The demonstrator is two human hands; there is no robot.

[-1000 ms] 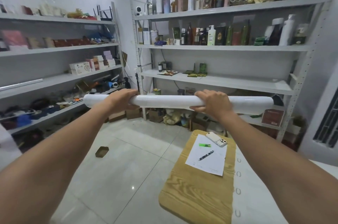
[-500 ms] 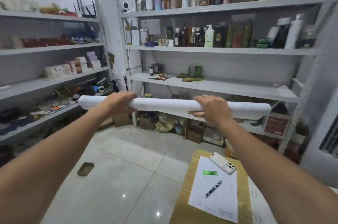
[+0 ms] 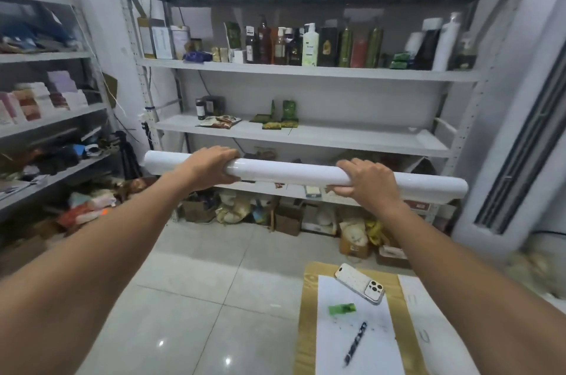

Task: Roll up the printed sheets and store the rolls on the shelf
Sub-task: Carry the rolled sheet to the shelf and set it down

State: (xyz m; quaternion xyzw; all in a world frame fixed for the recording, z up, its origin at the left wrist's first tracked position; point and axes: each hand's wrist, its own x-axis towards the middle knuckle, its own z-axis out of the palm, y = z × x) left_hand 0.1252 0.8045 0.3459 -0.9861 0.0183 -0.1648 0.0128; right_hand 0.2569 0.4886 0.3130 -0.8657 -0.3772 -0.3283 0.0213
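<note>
A long white roll of sheet point(image 3: 288, 170) is held level at arm's length in front of the grey metal shelf unit point(image 3: 306, 138). My left hand point(image 3: 211, 167) grips the roll near its left end, fingers curled over the top. My right hand point(image 3: 366, 183) grips it right of the middle. The roll's right end point(image 3: 453, 189) sticks out past my right hand. The roll hangs just below the shelf board that holds a few packets point(image 3: 275, 121), whose right half is bare.
Bottles and boxes point(image 3: 306, 43) fill the upper boards. Cartons and bags point(image 3: 288, 215) sit on the floor under the unit. A second shelf unit point(image 3: 46, 117) stands at the left. A wooden table point(image 3: 306, 313) at lower right carries paper, a phone point(image 3: 360, 282) and a pen point(image 3: 355, 342).
The shelf unit has come closer and larger in view, and the roll in both hands has travelled with me toward it. The table has slid toward the bottom edge.
</note>
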